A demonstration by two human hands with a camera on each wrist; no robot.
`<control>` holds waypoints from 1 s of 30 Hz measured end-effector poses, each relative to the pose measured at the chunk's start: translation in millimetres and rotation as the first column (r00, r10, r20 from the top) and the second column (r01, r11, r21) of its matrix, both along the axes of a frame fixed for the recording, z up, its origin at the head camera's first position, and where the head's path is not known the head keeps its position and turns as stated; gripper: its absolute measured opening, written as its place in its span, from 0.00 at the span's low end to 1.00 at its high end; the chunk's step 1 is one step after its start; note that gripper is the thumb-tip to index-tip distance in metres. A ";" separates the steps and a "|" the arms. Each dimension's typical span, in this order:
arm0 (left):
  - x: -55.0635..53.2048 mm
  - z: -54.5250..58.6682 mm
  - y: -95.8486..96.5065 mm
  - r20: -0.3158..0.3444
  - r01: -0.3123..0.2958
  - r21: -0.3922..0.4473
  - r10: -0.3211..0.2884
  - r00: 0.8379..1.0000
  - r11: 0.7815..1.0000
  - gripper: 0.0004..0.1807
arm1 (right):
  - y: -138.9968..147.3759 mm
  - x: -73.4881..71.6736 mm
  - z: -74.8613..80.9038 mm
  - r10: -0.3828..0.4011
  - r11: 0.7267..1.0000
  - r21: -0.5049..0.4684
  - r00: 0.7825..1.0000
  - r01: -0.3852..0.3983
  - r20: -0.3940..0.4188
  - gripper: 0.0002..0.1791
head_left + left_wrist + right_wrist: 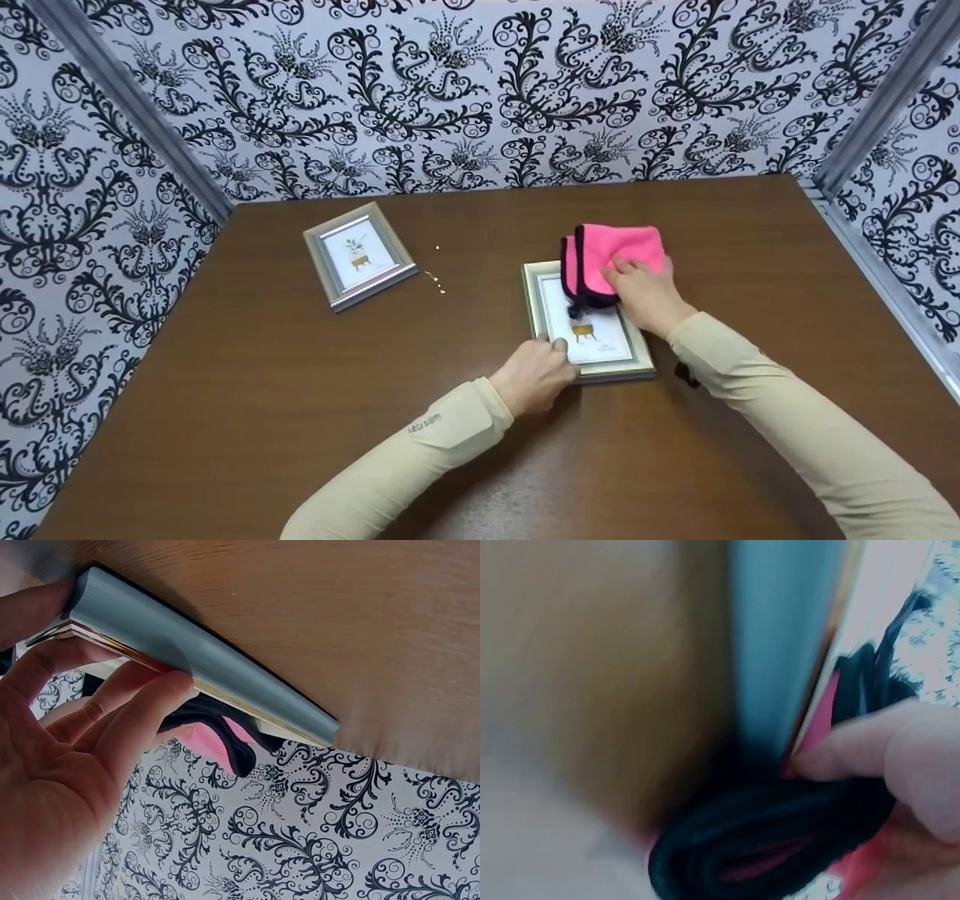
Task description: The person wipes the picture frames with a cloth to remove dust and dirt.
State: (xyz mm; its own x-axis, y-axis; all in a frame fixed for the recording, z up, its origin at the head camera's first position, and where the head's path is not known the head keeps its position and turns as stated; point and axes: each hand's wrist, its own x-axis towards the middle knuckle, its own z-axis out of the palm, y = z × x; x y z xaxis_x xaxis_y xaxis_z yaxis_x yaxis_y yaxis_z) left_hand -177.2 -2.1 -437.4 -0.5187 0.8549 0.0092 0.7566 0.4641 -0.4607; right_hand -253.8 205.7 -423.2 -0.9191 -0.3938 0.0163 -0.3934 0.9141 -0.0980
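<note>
Brown table point(390, 352), left hand point(535, 376) pinching picture frame point(596, 341) at near-left corner, right hand point(646, 294) gripping pink cloth point(621, 249) over far end

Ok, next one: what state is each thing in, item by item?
Pink cloth: folded, lying over part of the nearer picture frame
Nearer picture frame: face up, partly covered
Other picture frame: face up, uncovered, untouched
Left hand: gripping the nearer frame at its near left corner
Right hand: holding the cloth against the nearer frame
</note>
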 end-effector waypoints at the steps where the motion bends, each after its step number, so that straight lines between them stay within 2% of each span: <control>1: 0.3 -0.1 0.1 -0.005 0.000 -0.003 0.000 1.000 1.000 0.04 | -4.2 2.1 0.7 -0.012 1.000 -0.021 1.000 0.012 0.002 0.29; 5: 0.8 -1.3 -0.3 -0.026 0.002 0.000 -0.002 1.000 1.000 0.04 | -24.6 6.2 6.3 -0.049 0.996 -0.079 0.998 0.051 0.033 0.20; 8: 0.7 -2.4 -1.9 -0.049 0.010 0.023 -0.009 0.999 1.000 0.04 | -40.5 5.7 9.9 -0.068 0.994 -0.079 0.996 0.072 0.058 0.11; 12: 0.3 -3.4 -4.4 -0.076 0.035 0.063 -0.030 0.997 0.997 0.04 | -58.9 4.2 11.2 -0.054 0.992 -0.109 0.994 0.064 0.091 0.05; 16: -0.2 -4.5 -6.5 -0.097 0.057 0.093 -0.048 0.994 0.994 0.04 | -71.5 3.8 8.3 0.053 0.976 -0.217 0.994 -0.031 0.096 0.06; 19: -0.8 -5.3 -7.0 -0.120 0.062 0.105 -0.049 0.992 0.993 0.04 | -74.2 2.2 4.8 0.148 0.943 -0.315 0.984 -0.111 0.097 0.14; 22: -0.8 -5.6 -7.1 -0.129 0.054 0.101 -0.041 0.991 0.993 0.04 | -70.7 1.2 1.8 0.224 0.913 -0.370 0.970 -0.175 0.093 0.21; 25: -0.2 -5.5 -6.7 -0.113 0.034 0.089 -0.024 0.993 0.995 0.03 | -62.4 0.2 -0.2 0.310 0.891 -0.370 0.948 -0.261 0.077 0.21; 28: 0.5 -5.0 -4.8 -0.088 0.017 0.095 -0.008 0.996 0.995 0.03 | -50.9 -2.3 -0.7 0.395 0.873 -0.340 0.915 -0.349 0.077 0.24; 30: 0.7 -5.4 -2.9 -0.079 0.011 0.100 -0.003 0.997 0.995 0.03 | -42.0 -2.9 -0.3 0.416 0.877 -0.302 0.905 -0.374 0.089 0.27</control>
State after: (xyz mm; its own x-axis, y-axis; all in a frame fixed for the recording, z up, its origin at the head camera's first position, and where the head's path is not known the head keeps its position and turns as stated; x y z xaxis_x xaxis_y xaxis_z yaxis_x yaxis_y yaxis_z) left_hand -176.5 -5.0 -442.9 -0.5068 0.8514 0.1353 0.7234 0.5054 -0.4704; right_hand -256.7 163.6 -423.5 -0.6877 -0.7242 0.0521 -0.6777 0.6145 -0.4039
